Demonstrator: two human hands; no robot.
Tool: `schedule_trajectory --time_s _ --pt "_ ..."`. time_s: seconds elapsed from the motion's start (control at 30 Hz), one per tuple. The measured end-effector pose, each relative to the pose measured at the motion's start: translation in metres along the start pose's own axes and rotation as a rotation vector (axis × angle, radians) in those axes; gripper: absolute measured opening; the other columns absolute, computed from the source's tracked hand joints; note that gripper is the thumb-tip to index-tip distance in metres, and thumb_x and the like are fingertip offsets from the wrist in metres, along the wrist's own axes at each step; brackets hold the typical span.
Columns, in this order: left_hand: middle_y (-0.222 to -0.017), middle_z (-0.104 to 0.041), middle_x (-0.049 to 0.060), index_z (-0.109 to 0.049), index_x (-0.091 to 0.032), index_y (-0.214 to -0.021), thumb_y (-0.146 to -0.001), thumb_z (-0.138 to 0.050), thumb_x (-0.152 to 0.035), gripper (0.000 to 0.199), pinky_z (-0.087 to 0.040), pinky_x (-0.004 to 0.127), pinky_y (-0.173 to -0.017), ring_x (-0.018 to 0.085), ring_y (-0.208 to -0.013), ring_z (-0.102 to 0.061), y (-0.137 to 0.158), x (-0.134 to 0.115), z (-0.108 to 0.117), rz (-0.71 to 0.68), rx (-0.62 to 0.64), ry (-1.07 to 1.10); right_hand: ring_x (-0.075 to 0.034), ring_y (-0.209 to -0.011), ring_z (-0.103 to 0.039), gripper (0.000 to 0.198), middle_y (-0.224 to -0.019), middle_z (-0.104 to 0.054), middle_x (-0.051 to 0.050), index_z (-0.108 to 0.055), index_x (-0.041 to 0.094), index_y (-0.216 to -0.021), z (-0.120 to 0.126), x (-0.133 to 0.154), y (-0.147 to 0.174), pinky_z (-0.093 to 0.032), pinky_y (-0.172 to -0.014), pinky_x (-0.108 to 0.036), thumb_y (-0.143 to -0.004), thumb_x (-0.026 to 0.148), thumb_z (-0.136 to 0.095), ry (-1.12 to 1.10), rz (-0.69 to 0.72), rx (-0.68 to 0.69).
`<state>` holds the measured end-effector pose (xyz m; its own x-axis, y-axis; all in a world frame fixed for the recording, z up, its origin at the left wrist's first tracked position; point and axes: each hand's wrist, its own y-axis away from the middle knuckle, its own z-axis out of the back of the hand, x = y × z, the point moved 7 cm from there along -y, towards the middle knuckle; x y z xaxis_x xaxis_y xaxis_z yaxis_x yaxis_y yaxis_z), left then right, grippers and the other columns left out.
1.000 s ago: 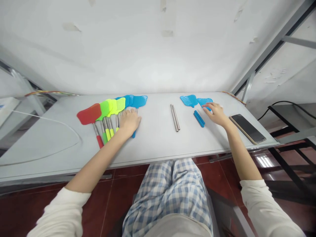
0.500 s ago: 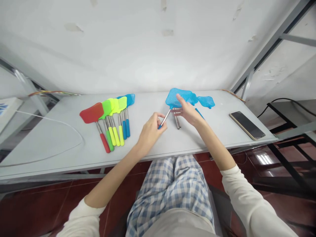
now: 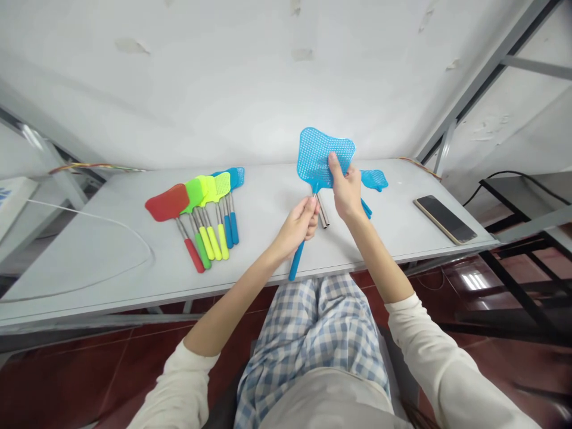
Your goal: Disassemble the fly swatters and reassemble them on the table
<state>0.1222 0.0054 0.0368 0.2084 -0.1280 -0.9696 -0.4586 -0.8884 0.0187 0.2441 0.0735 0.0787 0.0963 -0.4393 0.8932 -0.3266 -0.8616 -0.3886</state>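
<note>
At left, the row of fly swatters (image 3: 205, 241) on the desk (image 3: 111, 238) is one short: a blue fly swatter (image 3: 319, 158) has left its right end and is now raised over the middle. Left hand (image 3: 298, 225): fingers wrapped firmly round the shaft just below the head; the blue handle (image 3: 295, 262) slants down beneath. Metal tubes (image 3: 325, 215) lie behind, partly hidden. Right hand (image 3: 347, 190): thumb on the mesh's near face, other fingers largely hidden behind, pinching it. Assessment: two-handed control, handling apparently centred on the head-to-shaft joint. Farther right, blue sleeves (image 3: 366, 208), a blue swatter head (image 3: 375, 180) and a phone (image 3: 445, 219) lie unhandled.
</note>
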Motion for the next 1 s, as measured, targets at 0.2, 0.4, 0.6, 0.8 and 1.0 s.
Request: schedule_trajectory --time_s 0.2,0.4,0.6,0.8,1.0 --pt "-0.058 -0.02 -0.011 -0.037 -0.02 -0.078 -0.092 -0.046 -0.054 0.037 -0.011 0.013 -0.038 0.001 -0.041 -0.015 0.045 0.029 -0.012 0.217 0.161 0.081 -0.02 -0.103 -0.064 0.043 -0.098 -0.068 -0.004 -0.057 0.023 -0.088 0.043 -0.006 -0.037 -0.056 -0.08 -0.034 -0.079 0.065 -0.055 0.039 -0.038 -0.14" --pt "-0.068 -0.053 0.0 -0.054 -0.015 -0.085 -0.089 -0.054 -0.048 0.033 -0.04 0.018 -0.048 0.006 -0.052 -0.048 0.023 0.01 -0.001 0.234 0.239 0.046 -0.018 -0.099 -0.064 0.045 -0.096 -0.066 -0.003 -0.057 0.022 -0.094 0.028 -0.009 -0.004 -0.055 -0.077 -0.033 -0.08 0.065 -0.053 -0.035 -0.108 -0.167" --pt "-0.056 -0.024 -0.011 -0.043 -0.019 -0.079 -0.092 -0.05 -0.048 0.032 -0.01 0.013 -0.036 0.001 -0.037 -0.015 -0.029 -0.018 -0.019 0.076 0.087 0.054 -0.018 -0.082 -0.062 0.039 -0.076 -0.059 -0.001 -0.05 0.023 -0.074 0.003 0.0 0.012 -0.054 -0.078 -0.037 -0.082 0.061 -0.055 0.056 -0.02 -0.161" --pt "-0.056 -0.025 -0.011 -0.037 -0.021 -0.078 -0.088 -0.053 -0.057 0.04 -0.01 0.014 -0.035 0.001 -0.037 -0.016 0.001 0.007 -0.038 0.199 0.164 0.014 -0.014 -0.097 -0.064 0.023 -0.095 -0.062 -0.005 -0.05 0.02 -0.089 0.102 -0.009 -0.061 -0.056 -0.069 -0.025 -0.096 0.038 -0.038 0.129 -0.206 -0.622" --pt "-0.055 -0.017 -0.012 -0.036 -0.022 -0.077 -0.085 -0.059 -0.054 0.04 -0.006 0.013 -0.034 0.001 -0.037 -0.01 0.004 -0.02 0.009 0.076 -0.005 0.131 -0.013 -0.08 -0.065 0.017 -0.095 -0.061 -0.005 -0.048 0.019 -0.103 0.177 -0.029 -0.122 -0.056 -0.061 -0.025 -0.093 0.033 -0.048 0.376 -0.213 -0.483"
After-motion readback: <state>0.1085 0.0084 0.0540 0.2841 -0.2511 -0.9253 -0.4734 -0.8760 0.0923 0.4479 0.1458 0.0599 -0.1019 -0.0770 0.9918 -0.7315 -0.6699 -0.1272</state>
